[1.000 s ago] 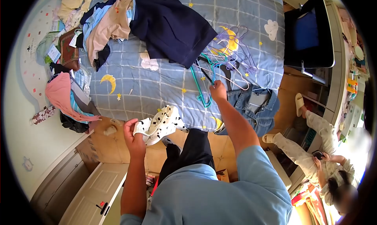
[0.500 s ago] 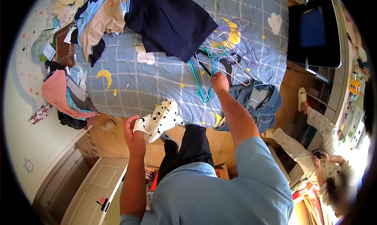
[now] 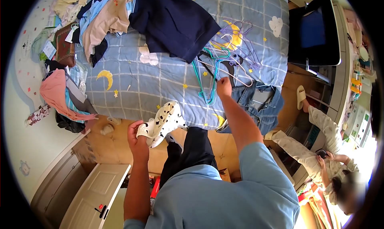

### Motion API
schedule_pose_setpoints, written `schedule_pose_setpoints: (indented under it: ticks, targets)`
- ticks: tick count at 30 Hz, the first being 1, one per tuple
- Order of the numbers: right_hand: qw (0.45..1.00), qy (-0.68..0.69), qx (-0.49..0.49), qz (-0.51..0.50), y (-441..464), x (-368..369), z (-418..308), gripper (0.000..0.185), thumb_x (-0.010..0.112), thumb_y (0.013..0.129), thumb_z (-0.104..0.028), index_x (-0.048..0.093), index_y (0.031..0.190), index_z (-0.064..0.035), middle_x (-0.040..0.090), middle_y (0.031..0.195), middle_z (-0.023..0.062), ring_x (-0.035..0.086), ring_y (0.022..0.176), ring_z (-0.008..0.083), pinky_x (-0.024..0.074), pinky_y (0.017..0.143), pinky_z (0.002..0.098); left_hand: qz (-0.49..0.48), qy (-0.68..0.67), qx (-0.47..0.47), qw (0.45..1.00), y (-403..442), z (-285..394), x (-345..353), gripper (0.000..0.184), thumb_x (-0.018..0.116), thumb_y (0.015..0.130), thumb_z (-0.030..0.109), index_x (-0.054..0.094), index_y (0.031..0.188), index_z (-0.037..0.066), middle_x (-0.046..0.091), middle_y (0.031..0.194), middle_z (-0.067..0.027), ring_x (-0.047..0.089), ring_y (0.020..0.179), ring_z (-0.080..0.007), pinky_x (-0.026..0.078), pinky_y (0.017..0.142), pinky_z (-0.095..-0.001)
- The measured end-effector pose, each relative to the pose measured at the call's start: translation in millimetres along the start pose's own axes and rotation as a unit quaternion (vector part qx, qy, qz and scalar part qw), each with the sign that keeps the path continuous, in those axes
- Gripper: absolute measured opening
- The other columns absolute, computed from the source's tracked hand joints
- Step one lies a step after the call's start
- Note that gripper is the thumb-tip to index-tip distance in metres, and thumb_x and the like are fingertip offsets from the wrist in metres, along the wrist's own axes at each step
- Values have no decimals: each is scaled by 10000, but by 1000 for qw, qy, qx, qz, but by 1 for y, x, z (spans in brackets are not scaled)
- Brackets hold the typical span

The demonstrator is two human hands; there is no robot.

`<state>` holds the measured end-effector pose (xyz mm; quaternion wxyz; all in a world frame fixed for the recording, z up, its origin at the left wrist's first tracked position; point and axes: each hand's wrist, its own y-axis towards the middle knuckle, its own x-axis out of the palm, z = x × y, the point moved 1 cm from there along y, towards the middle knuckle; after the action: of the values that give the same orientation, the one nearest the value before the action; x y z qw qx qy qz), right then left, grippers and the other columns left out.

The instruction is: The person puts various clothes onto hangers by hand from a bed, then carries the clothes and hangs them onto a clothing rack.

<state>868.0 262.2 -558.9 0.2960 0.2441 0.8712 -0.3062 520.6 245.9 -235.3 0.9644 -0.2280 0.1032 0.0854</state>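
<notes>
The spotted garment (image 3: 166, 119) is gripped by the left hand (image 3: 138, 136), well apart from the right hand (image 3: 224, 87) (curled at hangers (image 3: 229, 67); hold cannot be told).

I note the left forearm (image 3: 136, 185) pointing forward, the left hand (image 3: 137, 144) curled inward at its end, while the right arm (image 3: 242, 119) reaches farther ahead, slanting toward midline, right hand (image 3: 224, 87) closed fist-like.

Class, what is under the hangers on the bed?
A blue checked bedspread, with a printed yellow moon, shows between the hangers. Whatever they directly cover cannot be seen.
</notes>
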Motion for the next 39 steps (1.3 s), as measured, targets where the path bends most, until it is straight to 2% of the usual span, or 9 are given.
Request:
schedule_pose_setpoints:
  ticks: [3,6,14,15,19,23,26,31,39]
  targets:
    - [964,221,144,-30,-24,-18,-31,128,533,870,-145,523,854,-18,629,744,131,644,569,220,514,509,374,-2,-19,-3,1000,-7,1,-9,292,474,880,-25,565,1154,16,592,1079,-56,567,986,-131,460,905,-270]
    - [999,36,15,-30,-39,-16,-7,215,624,863,-238,626,894,-25,677,791,138,664,640,243,526,616,376,-3,-45,15,999,-15,-2,-18,274,479,892,-14,570,1149,17,596,1072,-56,570,975,-130,465,897,-270]
    - [993,-33,66,-87,-62,12,14,411,740,780,-323,655,1027,-6,711,922,180,681,929,306,520,835,387,0,-62,0,998,-27,-23,-24,253,485,903,-8,575,1138,19,600,1069,-54,571,975,-128,466,894,-268]
    - [998,-37,27,-52,-65,22,14,362,713,825,-305,623,999,0,699,882,159,690,808,282,542,733,384,0,-58,-4,998,-28,-27,-23,253,485,903,-10,576,1137,20,600,1068,-53,571,976,-128,465,896,-268]
    - [928,246,224,-164,-64,26,-9,223,600,929,-233,544,837,-38,596,692,69,614,547,172,511,494,320,3,-55,-35,998,-34,-31,-19,252,484,903,-16,578,1133,23,602,1070,-54,571,986,-129,461,908,-271]
    - [940,216,260,-44,-63,8,-31,224,574,933,-230,589,902,-8,641,750,150,643,598,286,501,546,407,-2,-44,-16,999,-30,-28,-11,249,480,908,-12,577,1134,24,601,1069,-55,574,979,-130,463,905,-271]
    - [989,81,85,88,-58,-3,-14,237,579,929,-260,610,940,-25,655,797,197,662,744,368,508,684,455,-6,-53,-14,998,-30,-15,-4,242,480,912,-5,578,1132,23,599,1063,-53,573,969,-127,465,896,-270]
    - [982,121,113,87,-38,-50,-3,377,561,907,-355,630,835,9,655,815,238,624,792,422,478,750,466,-13,-56,6,998,-29,2,5,230,482,917,5,581,1124,21,599,1045,-50,568,955,-121,466,878,-266]
    - [989,135,-15,51,-99,-127,-24,346,575,958,-275,508,777,12,490,654,202,434,585,233,430,596,398,-18,-64,22,998,-38,15,11,256,467,888,-18,597,1107,10,602,1037,-48,573,930,-117,469,855,-258]
